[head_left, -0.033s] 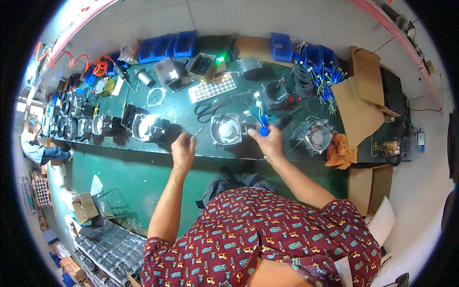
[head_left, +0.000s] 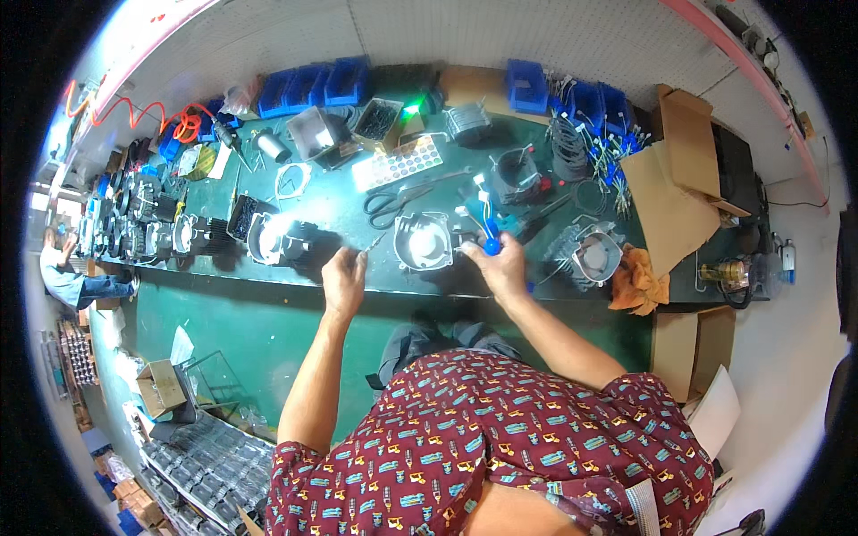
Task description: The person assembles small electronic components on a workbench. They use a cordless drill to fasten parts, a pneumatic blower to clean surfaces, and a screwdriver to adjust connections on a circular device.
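Observation:
A metal motor housing (head_left: 423, 241) with a round pale centre sits near the bench's front edge, between my two hands. Closed fingers of my left hand (head_left: 343, 273) pinch a thin pointed metal piece (head_left: 375, 241), whose exact kind I cannot make out. My right hand (head_left: 502, 267) grips a blue round part (head_left: 492, 246) with white and yellow wires (head_left: 487, 210) and white connectors rising from it. That hand is beside the housing's right side. A pair of black scissors (head_left: 384, 207) lies just beyond the housing.
More housings stand left (head_left: 268, 239) and right (head_left: 596, 257), the right one by an orange rag (head_left: 640, 281). Behind are a sheet of round stickers (head_left: 398, 163), blue bins (head_left: 347, 82), wire bundles (head_left: 617, 156) and a cardboard box (head_left: 688, 147). A person (head_left: 67, 272) is at far left.

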Demonstrator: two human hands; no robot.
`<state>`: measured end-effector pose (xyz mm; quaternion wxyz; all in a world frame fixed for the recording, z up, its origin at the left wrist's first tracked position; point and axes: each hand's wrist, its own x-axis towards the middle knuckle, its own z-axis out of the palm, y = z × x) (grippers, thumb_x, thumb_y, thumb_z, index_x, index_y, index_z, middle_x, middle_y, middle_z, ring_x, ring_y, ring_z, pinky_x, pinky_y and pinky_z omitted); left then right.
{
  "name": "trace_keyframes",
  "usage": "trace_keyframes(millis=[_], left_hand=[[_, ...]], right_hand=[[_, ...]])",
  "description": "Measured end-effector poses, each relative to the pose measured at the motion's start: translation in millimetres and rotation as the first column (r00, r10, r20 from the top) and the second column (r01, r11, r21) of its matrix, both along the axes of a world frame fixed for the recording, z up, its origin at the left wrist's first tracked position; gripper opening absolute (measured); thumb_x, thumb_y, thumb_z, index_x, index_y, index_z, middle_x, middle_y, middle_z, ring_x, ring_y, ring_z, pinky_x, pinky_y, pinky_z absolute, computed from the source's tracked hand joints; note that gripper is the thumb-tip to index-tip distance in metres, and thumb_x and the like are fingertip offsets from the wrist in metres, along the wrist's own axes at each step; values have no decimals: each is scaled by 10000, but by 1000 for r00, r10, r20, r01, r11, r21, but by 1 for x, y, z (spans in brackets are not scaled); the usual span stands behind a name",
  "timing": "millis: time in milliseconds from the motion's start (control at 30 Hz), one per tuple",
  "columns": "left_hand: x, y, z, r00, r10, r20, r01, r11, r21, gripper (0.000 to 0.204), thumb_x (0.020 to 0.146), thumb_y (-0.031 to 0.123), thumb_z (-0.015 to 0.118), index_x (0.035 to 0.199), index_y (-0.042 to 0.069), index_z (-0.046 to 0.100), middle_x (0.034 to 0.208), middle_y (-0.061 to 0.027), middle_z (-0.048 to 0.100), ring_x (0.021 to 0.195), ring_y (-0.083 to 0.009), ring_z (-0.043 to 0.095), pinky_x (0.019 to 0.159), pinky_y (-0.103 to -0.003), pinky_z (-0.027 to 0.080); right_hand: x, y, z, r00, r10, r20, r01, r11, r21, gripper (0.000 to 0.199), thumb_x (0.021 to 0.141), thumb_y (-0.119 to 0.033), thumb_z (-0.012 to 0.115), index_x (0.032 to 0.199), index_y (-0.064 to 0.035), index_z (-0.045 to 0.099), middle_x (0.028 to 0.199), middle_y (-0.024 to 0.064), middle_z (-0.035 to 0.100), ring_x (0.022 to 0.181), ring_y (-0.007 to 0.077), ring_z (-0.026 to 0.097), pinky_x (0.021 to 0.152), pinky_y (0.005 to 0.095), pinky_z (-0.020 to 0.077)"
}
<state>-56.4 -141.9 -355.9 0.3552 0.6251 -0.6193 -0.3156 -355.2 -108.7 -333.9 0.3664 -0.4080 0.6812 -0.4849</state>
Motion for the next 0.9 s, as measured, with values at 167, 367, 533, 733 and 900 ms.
trace_keyframes(millis=[167,367,533,733,900], left_hand=[[0,-22,-11,998,-45,43,42,996,78,189,950,128,678,863,-35,636,661,2,550,619,-60,443,551,-256,406],[6,-27,-22,979,-190,70,183,979,92,230,923,166,703,831,-41,665,639,-48,595,594,-95,495,556,-299,441],[7,-24,-31,962,-274,-16,271,939,210,244,919,190,691,826,-34,665,660,-85,624,599,-151,559,581,-329,465],[6,-30,-46,940,-196,-278,293,881,371,248,914,185,672,759,-5,640,641,-26,589,594,-97,506,556,-304,419],[7,-36,-34,906,-109,-409,329,789,519,240,898,193,668,730,24,631,652,4,566,590,-92,472,546,-295,375]], right_hand=[[30,-3,-25,967,-74,-244,74,997,-11,447,672,-247,909,874,-31,574,762,67,607,658,186,541,643,372,473],[27,-26,-29,921,-62,-385,49,998,-45,432,690,-172,854,933,1,542,849,220,652,820,434,645,705,480,499],[20,-55,-27,939,15,-343,-52,994,-100,381,713,-113,837,944,-13,552,825,200,669,779,388,674,666,454,510],[23,-66,-21,954,83,-290,-108,991,-73,398,732,-87,841,1008,-8,565,927,174,692,887,326,693,765,412,529],[22,-61,-26,957,83,-277,-99,994,-45,412,760,-94,818,1095,-22,590,970,147,693,894,240,661,807,373,513]])
